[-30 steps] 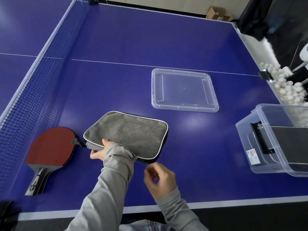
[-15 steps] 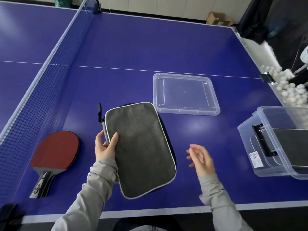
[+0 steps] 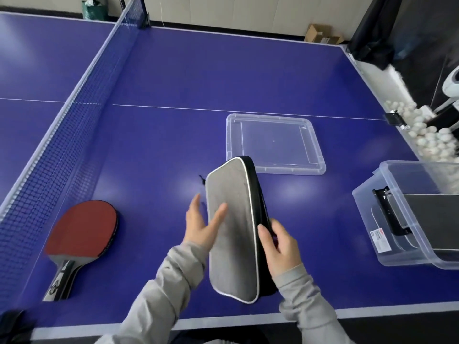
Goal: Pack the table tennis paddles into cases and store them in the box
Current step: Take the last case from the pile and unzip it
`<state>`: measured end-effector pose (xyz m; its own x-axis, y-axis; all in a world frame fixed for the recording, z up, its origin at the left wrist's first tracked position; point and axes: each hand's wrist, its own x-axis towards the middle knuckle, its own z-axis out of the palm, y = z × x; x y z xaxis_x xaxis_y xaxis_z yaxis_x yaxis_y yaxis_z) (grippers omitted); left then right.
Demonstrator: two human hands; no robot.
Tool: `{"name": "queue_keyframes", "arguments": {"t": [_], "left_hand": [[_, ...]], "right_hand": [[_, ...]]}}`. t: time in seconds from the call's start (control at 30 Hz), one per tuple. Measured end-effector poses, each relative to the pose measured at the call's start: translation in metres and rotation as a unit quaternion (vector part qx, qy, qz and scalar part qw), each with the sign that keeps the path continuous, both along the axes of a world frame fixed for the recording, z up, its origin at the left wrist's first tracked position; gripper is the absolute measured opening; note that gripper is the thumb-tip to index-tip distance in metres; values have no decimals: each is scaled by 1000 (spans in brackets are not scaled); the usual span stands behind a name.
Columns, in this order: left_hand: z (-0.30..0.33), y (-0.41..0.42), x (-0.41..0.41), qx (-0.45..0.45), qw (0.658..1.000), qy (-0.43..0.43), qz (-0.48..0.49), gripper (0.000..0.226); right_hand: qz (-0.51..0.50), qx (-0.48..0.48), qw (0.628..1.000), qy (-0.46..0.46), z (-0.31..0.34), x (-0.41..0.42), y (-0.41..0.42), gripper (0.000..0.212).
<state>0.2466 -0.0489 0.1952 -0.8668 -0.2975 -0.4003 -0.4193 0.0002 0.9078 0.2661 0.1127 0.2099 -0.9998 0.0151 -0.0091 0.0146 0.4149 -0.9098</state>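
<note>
Over the near edge of the table: the grey case (image 3: 233, 227) is held up off the blue surface, tilted on its long edge, between both hands.
Left hand (image 3: 201, 225): fingers out straight and flat against the grey face, so it's steadying the case, not clamping it.
Right hand (image 3: 280, 247): fingers curled round the black zipper edge, and that looks like the real grip.
Case status: looks zipped, though I can't really tell from this angle, and can't see what's inside either.
Box (image 3: 407, 214): clear plastic, sitting well off to the right near the table's side edge, with a dark case-like thing already lying in it.
Lid (image 3: 274, 144): off, lying flat on the table just past the case.
Loose paddle (image 3: 83, 234): red face up, by the net (image 3: 62, 135) on the left, not packed yet.
Step in hand: my guess is this case is about to go into the box.
Next move: carry it right and lower it in beside or on top of what's there, probably flat so it fits.
After that: the red paddle will need a case, and I don't see a spare one anywhere.
</note>
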Motion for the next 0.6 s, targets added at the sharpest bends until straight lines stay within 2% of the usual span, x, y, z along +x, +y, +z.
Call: {"name": "queue_keyframes", "arguments": {"t": [0.07, 0.17, 0.5, 0.6], "left_hand": [[15, 21, 7, 73, 996, -7, -58, 82], [21, 39, 12, 157, 986, -20, -54, 64], [-3, 14, 18, 78, 995, -27, -62, 42], [-17, -7, 17, 10, 998, -29, -53, 42]], "right_hand": [[13, 55, 998, 29, -2, 7, -5, 10], [24, 86, 996, 25, -5, 16, -11, 22], [57, 119, 991, 16, -19, 18, -10, 17], [13, 143, 989, 17, -24, 10, 5, 15]]}}
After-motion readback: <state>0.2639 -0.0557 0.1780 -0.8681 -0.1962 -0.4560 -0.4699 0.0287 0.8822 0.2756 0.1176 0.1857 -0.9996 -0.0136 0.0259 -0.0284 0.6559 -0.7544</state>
